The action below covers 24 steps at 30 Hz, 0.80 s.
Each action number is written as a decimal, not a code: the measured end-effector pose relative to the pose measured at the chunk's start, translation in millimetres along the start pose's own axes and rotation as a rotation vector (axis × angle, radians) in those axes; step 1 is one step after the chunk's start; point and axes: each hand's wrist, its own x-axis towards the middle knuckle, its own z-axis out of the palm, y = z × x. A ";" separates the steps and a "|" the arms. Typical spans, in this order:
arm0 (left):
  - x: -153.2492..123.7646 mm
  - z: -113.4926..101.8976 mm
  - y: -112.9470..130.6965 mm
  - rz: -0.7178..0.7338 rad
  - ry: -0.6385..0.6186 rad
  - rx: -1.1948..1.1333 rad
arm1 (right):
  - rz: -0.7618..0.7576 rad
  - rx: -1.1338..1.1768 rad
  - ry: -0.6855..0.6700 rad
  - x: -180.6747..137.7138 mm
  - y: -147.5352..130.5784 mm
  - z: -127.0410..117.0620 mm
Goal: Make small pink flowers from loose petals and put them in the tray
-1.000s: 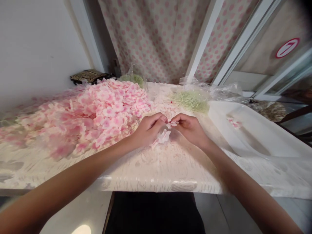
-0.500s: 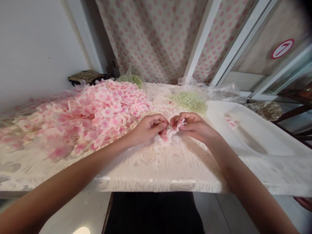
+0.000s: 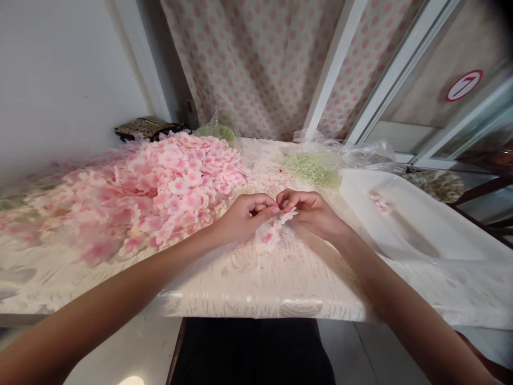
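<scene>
The head view has my left hand (image 3: 242, 218) and right hand (image 3: 318, 218) meeting tip to tip over the patterned tablecloth (image 3: 256, 289); I take that meeting point as the centre of the clock. My left thumb and forefinger are pressed together, though whether something thin lies between them I cannot tell. My right fingers are pinched on a pale blossom (image 3: 289, 215), which sits at about four o'clock, close against the tips. Just beneath my left fingers, at seven o'clock, a second blossom (image 3: 267, 238) with a pink middle shows, blurred; I can't make out whether it is joined to the first.

As I judge it, this small piece is partway through: both hands are busy on it, and it isn't set down anywhere yet. At nine to ten o'clock spreads a large heap of pink blossoms (image 3: 176, 187); whether those are finished or waiting, I can't say. At three o'clock the white tray (image 3: 430, 214) holds only a few pink-and-white bits (image 3: 380, 203), too small to identify. Green shreds (image 3: 310, 168) lie at one o'clock, with a clear plastic bag (image 3: 366, 152) at two.
</scene>
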 end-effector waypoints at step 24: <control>-0.8 3.0 0.3 0.061 -0.057 -0.092 | 0.016 -0.005 -0.062 1.7 3.8 10.9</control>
